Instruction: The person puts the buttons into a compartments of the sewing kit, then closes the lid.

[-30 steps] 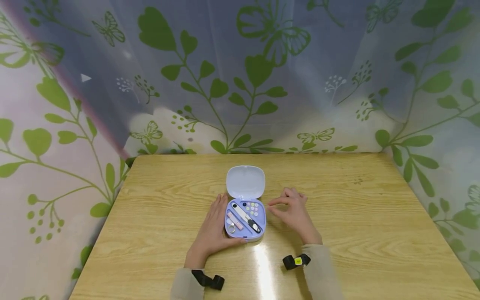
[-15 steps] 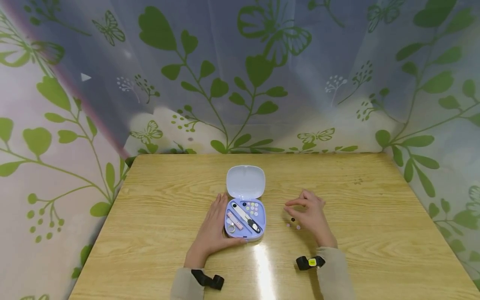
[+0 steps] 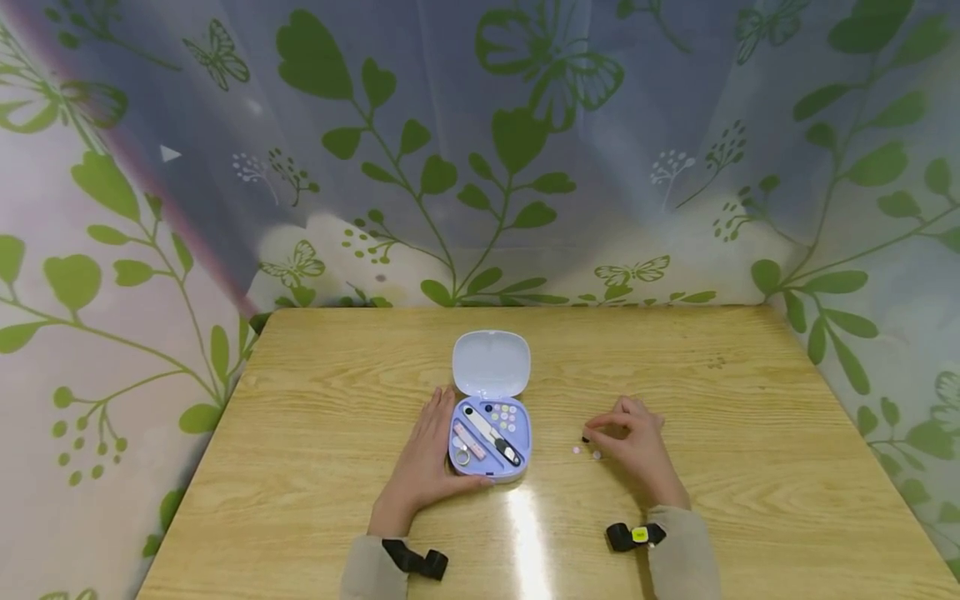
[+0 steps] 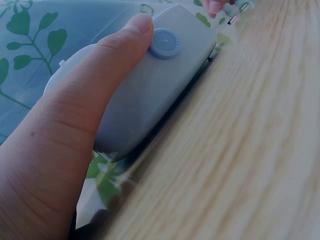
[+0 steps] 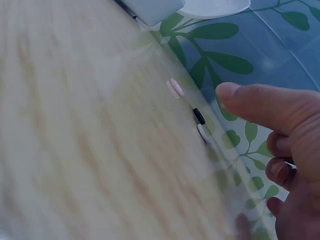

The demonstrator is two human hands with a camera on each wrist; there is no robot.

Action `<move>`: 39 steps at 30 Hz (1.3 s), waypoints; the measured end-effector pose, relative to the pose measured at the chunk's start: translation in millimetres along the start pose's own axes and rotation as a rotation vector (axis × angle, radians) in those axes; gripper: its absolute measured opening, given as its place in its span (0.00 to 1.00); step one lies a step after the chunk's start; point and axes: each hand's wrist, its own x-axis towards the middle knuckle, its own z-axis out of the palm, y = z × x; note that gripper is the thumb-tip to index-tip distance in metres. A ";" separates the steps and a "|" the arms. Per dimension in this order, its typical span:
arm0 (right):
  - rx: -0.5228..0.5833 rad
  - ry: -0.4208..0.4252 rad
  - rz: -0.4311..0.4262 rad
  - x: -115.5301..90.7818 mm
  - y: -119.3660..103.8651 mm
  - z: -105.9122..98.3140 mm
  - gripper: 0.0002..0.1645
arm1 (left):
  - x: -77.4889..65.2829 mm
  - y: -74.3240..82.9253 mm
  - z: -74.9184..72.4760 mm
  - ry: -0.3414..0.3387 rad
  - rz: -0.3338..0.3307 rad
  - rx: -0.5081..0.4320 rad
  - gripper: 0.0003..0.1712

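the left hand (image 3: 422, 465) lies straight-fingered against the open pale-blue plastic box (image 4: 150, 90); right of the box, the right hand (image 3: 636, 445) has thumb and forefinger narrowly spaced at a small black disc-shaped button (image 3: 586, 438), grip unclear. likely light, hard and slippery, it suits a rim pinch.

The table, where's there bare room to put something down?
Big bare patches of table lie between its left edge and the left grip, and between the right grip and the right edge. A slim bare strip runs between the box and the loose buttons. It's crowded around those buttons, by the right grip, and inside the box.
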 end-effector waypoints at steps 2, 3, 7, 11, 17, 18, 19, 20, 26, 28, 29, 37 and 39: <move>0.010 -0.024 0.037 -2.6 1.4 -0.1 0.09 | -0.2 -0.3 -0.1 -0.005 -0.004 0.001 0.81; 0.018 -0.035 0.056 -3.7 1.7 0.0 0.09 | -0.4 -0.6 0.0 -0.004 -0.007 -0.001 0.82; 0.030 -0.055 0.087 -7.4 4.0 2.0 0.09 | -1.0 -1.5 0.0 -0.004 -0.008 0.000 0.82; 0.009 -0.033 0.039 -8.9 7.2 5.3 0.09 | -1.5 -1.6 0.2 -0.010 -0.015 -0.004 0.82; -0.023 0.009 -0.032 -9.4 11.7 9.6 0.10 | -1.7 -1.5 0.5 -0.008 -0.018 -0.007 0.82; -0.029 0.013 -0.038 -9.5 11.9 9.9 0.10 | -1.7 -1.4 0.4 -0.008 -0.018 -0.006 0.82; -0.033 0.016 -0.042 -9.7 12.2 10.2 0.10 | -1.9 -1.1 0.2 -0.009 -0.018 -0.007 0.82; -0.038 0.018 -0.042 -9.8 12.5 10.4 0.10 | -1.9 -0.9 0.1 -0.008 -0.016 -0.008 0.82; -0.048 0.028 -0.041 -10.8 12.4 10.5 0.10 | -0.6 0.3 -1.2 -0.003 -0.009 0.000 0.81; -0.050 0.029 -0.043 -10.9 12.3 10.7 0.10 | -0.6 0.6 -1.7 -0.005 -0.009 0.003 0.81; -0.052 0.030 -0.045 -11.1 12.5 10.8 0.10 | -0.7 0.6 -1.9 -0.007 -0.010 0.003 0.81; -0.065 0.044 -0.047 -10.9 13.1 10.6 0.11 | -0.5 0.4 -1.2 -0.023 -0.030 -0.010 0.81; -0.067 0.041 -0.043 -10.8 12.7 10.2 0.11 | -0.5 0.5 -1.3 -0.026 -0.033 -0.013 0.81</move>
